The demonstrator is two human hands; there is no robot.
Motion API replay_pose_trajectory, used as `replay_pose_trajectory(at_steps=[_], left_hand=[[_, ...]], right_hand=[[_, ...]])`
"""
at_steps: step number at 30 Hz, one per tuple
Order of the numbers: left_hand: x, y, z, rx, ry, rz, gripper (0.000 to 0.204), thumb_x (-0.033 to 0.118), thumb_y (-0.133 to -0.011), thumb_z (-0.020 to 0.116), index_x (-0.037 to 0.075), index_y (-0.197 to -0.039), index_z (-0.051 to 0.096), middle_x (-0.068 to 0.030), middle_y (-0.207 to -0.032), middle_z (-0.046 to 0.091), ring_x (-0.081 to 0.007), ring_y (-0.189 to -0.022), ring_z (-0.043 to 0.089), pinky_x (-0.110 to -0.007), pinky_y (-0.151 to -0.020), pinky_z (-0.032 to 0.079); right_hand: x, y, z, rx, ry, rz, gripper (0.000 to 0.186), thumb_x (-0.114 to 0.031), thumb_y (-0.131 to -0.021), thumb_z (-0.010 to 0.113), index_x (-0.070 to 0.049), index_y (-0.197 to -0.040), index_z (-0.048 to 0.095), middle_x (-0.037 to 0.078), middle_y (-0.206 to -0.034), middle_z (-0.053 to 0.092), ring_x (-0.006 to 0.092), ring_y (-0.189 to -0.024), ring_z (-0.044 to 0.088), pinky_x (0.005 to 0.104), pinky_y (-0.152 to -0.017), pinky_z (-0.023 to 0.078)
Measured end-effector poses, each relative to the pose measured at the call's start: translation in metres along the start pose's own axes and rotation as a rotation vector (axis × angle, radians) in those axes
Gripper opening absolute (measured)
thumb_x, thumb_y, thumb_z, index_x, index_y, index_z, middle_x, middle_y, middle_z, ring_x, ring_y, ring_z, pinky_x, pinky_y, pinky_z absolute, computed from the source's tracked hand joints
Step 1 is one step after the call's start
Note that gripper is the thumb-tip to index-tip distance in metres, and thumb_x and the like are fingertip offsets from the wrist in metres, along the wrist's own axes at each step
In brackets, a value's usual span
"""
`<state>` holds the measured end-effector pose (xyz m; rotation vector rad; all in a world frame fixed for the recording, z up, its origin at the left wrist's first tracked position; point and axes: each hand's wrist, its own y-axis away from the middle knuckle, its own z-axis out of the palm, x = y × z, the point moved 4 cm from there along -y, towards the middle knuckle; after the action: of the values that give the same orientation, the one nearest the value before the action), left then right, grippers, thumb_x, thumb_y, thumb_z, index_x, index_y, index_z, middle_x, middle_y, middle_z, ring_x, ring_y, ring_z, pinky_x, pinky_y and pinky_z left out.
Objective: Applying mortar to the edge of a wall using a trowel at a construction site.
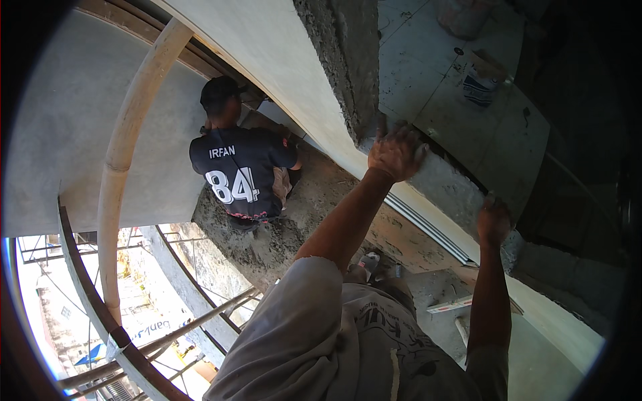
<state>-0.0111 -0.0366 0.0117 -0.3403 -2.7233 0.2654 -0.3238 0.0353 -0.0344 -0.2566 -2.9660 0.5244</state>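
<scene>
My left hand [399, 152] lies with fingers spread on the rough concrete sill [447, 190] of a wall opening, beside the foot of the rough-edged upright [344, 60]. Farther right along that sill, my right hand [493, 220] is closed at its inner edge. Whatever it grips, if anything, is hidden in shadow. Between the hands, a dark gap runs along the inner side of the sill. Beyond it lies a dim tiled floor [428, 80].
A co-worker [234, 160] in a dark shirt and cap crouches at the left. A bamboo pole [120, 147] and curved beams stand beside a drop at lower left. A straightedge [449, 305] lies below the sill; a bag [480, 87] and bucket [465, 15] stand inside.
</scene>
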Motion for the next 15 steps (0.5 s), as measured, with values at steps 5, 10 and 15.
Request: replay_pose_trajectory(at_steps=[5, 10, 15], left_hand=[[0.0, 0.0002, -0.0016, -0.018, 0.005, -0.003, 0.048, 0.047, -0.099, 0.048, 0.01, -0.124, 0.065, -0.0089, -0.133, 0.062, -0.0242, -0.136, 0.048, -0.061, -0.121, 0.016], [0.0007, -0.0003, -0.0015, -0.032, -0.008, -0.006, 0.049, 0.048, -0.099, 0.048, 0.011, -0.127, 0.064, -0.0094, -0.135, 0.061, -0.0246, -0.137, 0.048, -0.061, -0.121, 0.016], [0.0011, 0.0, -0.0024, -0.036, -0.006, -0.007, 0.05, 0.048, -0.099, 0.048, 0.011, -0.128, 0.064, -0.0096, -0.135, 0.061, -0.0248, -0.137, 0.047, -0.061, -0.121, 0.016]], right_hand=[[-0.0027, -0.0015, -0.0057, -0.015, -0.003, 0.029, 0.049, -0.042, -0.103, 0.04, -0.006, -0.092, 0.073, 0.021, -0.092, 0.072, 0.0418, -0.086, 0.07, 0.0546, -0.08, 0.052], [-0.0031, -0.0022, -0.007, -0.015, -0.017, 0.008, 0.049, -0.042, -0.102, 0.041, -0.007, -0.092, 0.073, 0.021, -0.093, 0.072, 0.0421, -0.087, 0.07, 0.0549, -0.08, 0.052], [-0.0053, -0.0019, -0.0114, -0.025, -0.025, 0.039, 0.049, -0.042, -0.102, 0.04, -0.007, -0.095, 0.073, 0.02, -0.095, 0.073, 0.0422, -0.088, 0.07, 0.0551, -0.081, 0.052]])
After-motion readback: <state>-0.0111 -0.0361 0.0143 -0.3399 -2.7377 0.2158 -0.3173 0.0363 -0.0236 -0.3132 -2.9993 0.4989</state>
